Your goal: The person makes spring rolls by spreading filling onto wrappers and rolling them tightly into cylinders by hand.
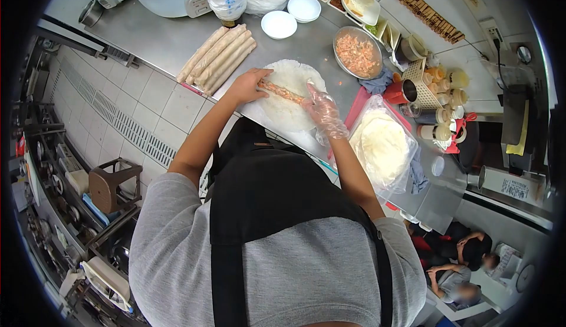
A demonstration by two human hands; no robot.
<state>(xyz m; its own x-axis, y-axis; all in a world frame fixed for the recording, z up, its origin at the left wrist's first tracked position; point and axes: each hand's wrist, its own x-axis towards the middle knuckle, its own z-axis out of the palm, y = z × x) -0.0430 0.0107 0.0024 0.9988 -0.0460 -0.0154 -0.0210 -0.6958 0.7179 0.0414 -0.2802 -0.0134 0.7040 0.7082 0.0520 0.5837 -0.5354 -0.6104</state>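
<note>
A round, thin whitish wrapper (pixel 289 117) lies on the worktop in front of me. Across it runs a narrow strip of orange-flecked shredded filling (pixel 282 91). My left hand (pixel 249 85), bare, is at the strip's left end, with its thumb and fingers apart at the wrapper's edge. On the opposite end, my right hand (pixel 323 109) wears a clear plastic glove and has its fingers round the filling. Left of the wrapper, several pale finished rolls (pixel 221 56) are stacked. A bowl of the same shredded filling (pixel 357 52) stands at the back right.
To the right, a stack of wrappers (pixel 380 144) sits in plastic on a pink tray (pixel 355 112). Two white bowls (pixel 279 25) stand behind. Sauce bottles (pixel 457 97) crowd the right side. A brown stool (pixel 112 188) is on the floor; two people sit at lower right.
</note>
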